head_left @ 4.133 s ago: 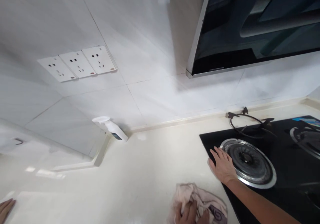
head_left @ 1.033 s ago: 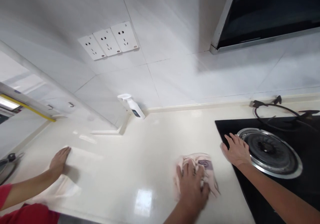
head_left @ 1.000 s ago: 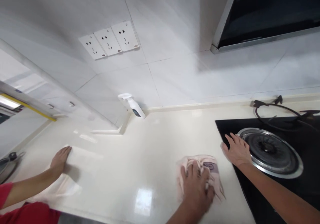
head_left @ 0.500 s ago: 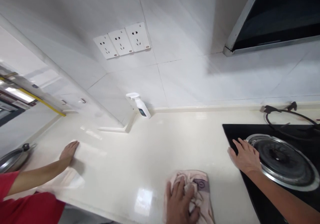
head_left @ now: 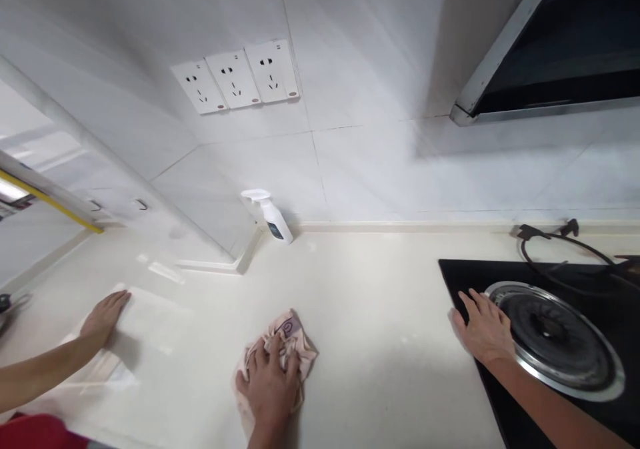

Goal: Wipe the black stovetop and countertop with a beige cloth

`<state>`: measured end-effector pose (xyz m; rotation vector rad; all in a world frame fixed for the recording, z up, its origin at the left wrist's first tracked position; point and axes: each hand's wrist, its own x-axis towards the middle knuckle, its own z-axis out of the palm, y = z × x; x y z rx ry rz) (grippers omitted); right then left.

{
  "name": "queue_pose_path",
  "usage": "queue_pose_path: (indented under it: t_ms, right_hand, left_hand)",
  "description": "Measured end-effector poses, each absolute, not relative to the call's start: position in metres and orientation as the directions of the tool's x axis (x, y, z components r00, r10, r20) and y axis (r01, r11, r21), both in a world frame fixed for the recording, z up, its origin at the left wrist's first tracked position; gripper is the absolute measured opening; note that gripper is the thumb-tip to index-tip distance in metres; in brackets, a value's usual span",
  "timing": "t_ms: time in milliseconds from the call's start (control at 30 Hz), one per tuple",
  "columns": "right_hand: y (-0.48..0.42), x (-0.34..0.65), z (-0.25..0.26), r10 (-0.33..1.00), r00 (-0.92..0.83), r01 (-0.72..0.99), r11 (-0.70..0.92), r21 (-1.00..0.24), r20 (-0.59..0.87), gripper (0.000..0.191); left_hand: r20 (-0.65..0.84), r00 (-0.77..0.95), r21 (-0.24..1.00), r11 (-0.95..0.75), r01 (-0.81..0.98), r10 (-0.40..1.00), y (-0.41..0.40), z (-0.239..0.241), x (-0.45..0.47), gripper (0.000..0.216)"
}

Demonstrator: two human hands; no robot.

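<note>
My left hand [head_left: 270, 385] presses down on a crumpled pale pink cloth [head_left: 293, 325] with a purple patch, its fingers bunched into the fabric. The cloth lies on the cream countertop [head_left: 365, 315], near the front middle. My right hand [head_left: 484, 329] rests palm down with fingers spread at the left edge of the black glass hob [head_left: 493, 392]. Its fingertips are close to the round metal burner [head_left: 547, 329], and nothing is held in it. A white spray bottle [head_left: 275, 219] leans against the back wall, out of reach of both hands' current positions.
At the left, another person's hand [head_left: 105, 312] lies flat on the countertop, with a red garment [head_left: 43, 432] below it. A black pan support [head_left: 565, 235] stands behind the hob. Wall sockets [head_left: 235, 79] and a range hood [head_left: 545, 55] are above. A wall corner [head_left: 233, 262] juts out.
My left hand has slid the cloth leftward and a little farther back across the countertop. My right hand stays on the hob edge. The view has shifted slightly.
</note>
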<state>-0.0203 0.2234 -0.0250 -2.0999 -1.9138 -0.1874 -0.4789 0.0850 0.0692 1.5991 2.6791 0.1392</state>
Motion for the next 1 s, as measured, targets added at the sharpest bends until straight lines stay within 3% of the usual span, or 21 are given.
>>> queue_pose_path:
  t_ms: [200, 333, 433, 500, 733, 867, 1000]
  right_hand:
    - [0.223, -0.021, -0.026, 0.943, 0.104, 0.990, -0.070, -0.119, 0.317, 0.061]
    - [0.222, -0.026, -0.020, 0.939, 0.106, 0.991, -0.074, -0.108, 0.328, 0.057]
    - [0.222, -0.028, -0.015, 0.936, 0.098, 0.993, -0.072, -0.089, 0.338, 0.054]
    - [0.223, -0.028, -0.014, 0.937, 0.094, 0.994, -0.072, -0.079, 0.335, 0.053]
    - [0.223, -0.027, -0.014, 0.946, 0.093, 0.995, -0.075, -0.070, 0.311, 0.049]
    - [0.223, -0.025, -0.012, 0.946, 0.076, 0.996, -0.061, -0.059, 0.314, 0.047]
    - [0.223, -0.024, -0.013, 0.943, 0.069, 0.997, -0.054, -0.054, 0.326, 0.046]
  left_hand:
    - [0.020, -0.357, 0.091, 0.354, 0.931, 0.934, 0.110, 0.055, -0.434, 0.040]
    - [0.133, 0.068, 0.181, -0.092, 0.979, 0.989, 0.097, 0.035, -0.385, 0.057]
    - [0.213, 0.403, 0.220, -0.445, 0.868, 0.890, 0.085, 0.017, -0.349, 0.071]
    - [0.221, 0.517, 0.243, -0.560, 0.792, 0.827, 0.085, 0.011, -0.326, 0.074]
    - [0.157, 0.659, 0.354, -0.665, 0.657, 0.735, 0.143, 0.029, -0.264, 0.066]
    - [0.172, 0.623, 0.391, -0.633, 0.668, 0.763, 0.203, 0.032, -0.247, 0.059]
    - [0.185, 0.541, 0.344, -0.570, 0.746, 0.820, 0.271, 0.032, -0.244, 0.057]
